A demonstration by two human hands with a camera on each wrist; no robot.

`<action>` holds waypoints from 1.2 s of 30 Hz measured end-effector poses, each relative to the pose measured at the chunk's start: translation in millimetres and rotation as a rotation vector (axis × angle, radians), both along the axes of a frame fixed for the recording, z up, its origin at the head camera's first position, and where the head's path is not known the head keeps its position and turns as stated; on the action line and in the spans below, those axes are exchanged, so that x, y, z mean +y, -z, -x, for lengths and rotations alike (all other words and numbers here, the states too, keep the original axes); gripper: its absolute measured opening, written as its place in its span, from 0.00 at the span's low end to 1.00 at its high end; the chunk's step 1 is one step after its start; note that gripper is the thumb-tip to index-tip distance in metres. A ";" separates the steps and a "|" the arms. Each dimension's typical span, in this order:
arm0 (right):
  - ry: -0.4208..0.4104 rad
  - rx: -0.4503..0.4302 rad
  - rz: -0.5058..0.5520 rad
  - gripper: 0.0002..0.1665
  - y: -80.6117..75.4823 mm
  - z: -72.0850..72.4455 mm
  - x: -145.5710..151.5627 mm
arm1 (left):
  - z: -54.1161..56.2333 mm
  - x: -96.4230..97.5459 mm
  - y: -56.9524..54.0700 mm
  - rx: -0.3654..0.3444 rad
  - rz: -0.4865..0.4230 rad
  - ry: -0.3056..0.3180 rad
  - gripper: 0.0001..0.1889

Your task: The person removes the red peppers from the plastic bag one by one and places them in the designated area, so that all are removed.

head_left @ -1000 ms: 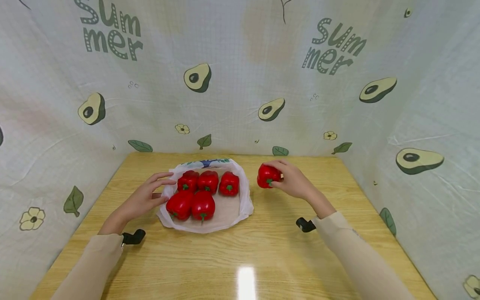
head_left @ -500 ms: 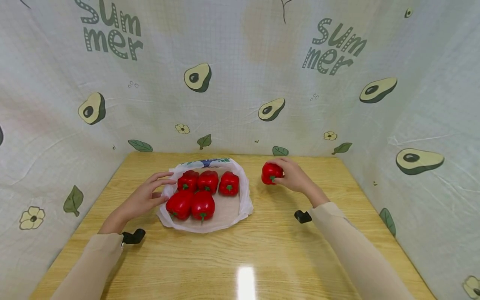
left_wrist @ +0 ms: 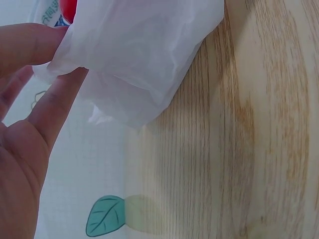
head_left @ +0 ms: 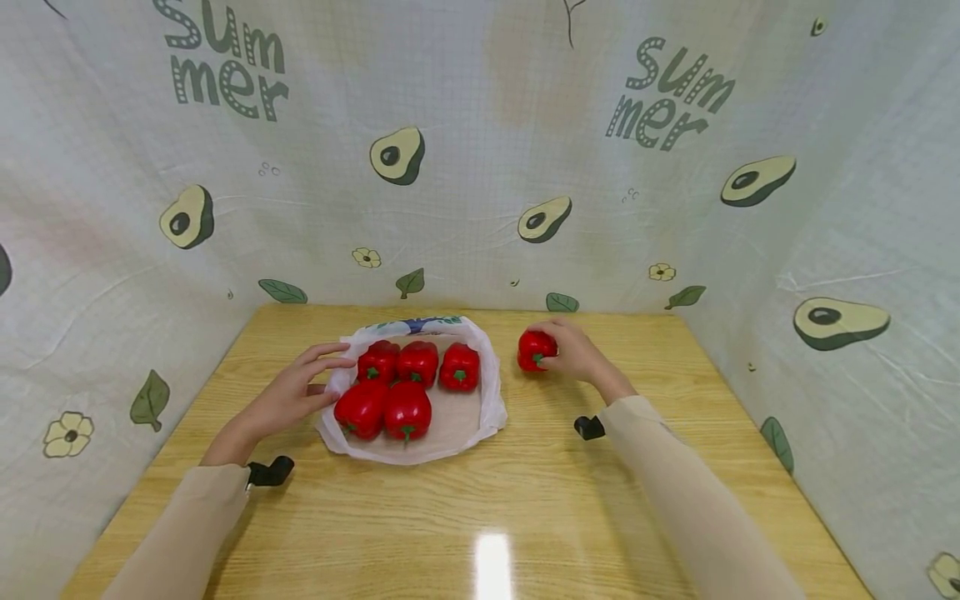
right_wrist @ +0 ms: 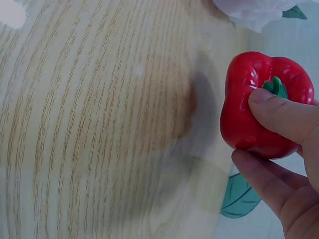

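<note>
Right hand (head_left: 576, 350): thumb and fingers grasp a glossy red, blocky bell pepper (head_left: 533, 351), raised above the yellowish wood-grain surface (head_left: 360, 533), just right of a thin white plastic bag (head_left: 491, 392). Left hand (head_left: 285, 402): fingers spread loosely apart, touching the bag's rim. Bag contains five similar red peppers (head_left: 407, 408).

In the head view, the right hand (head_left: 576, 351) and its gripped red pepper (head_left: 532, 348) sit slightly farther toward 9 o'clock than half a second ago, nearer the white bag (head_left: 491, 392); the right sleeve (head_left: 684, 500) lies toward 10 o'clock of its place a second ago.
</note>
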State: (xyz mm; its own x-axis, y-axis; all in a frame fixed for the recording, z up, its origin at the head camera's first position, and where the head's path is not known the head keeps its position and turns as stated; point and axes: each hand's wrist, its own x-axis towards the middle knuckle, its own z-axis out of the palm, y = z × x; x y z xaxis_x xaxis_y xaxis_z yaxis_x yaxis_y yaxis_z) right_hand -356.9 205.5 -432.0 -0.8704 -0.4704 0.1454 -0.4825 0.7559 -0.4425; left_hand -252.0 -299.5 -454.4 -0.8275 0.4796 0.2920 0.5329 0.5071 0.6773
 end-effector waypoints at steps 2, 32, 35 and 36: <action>0.006 -0.003 -0.006 0.36 1.6 1.0 -1.4 | -0.1 0.2 -0.4 0.001 0.000 -0.001 0.29; 0.053 -0.069 -0.018 0.37 14.7 5.6 2.7 | 0.0 0.5 -2.2 -0.020 0.024 -0.021 0.30; 0.040 -0.075 -0.022 0.37 13.2 5.7 3.0 | 0.1 0.2 -2.0 -0.035 0.020 -0.023 0.29; 0.033 -0.078 -0.023 0.37 12.5 5.6 3.0 | -0.1 0.1 -2.1 -0.038 0.020 -0.024 0.29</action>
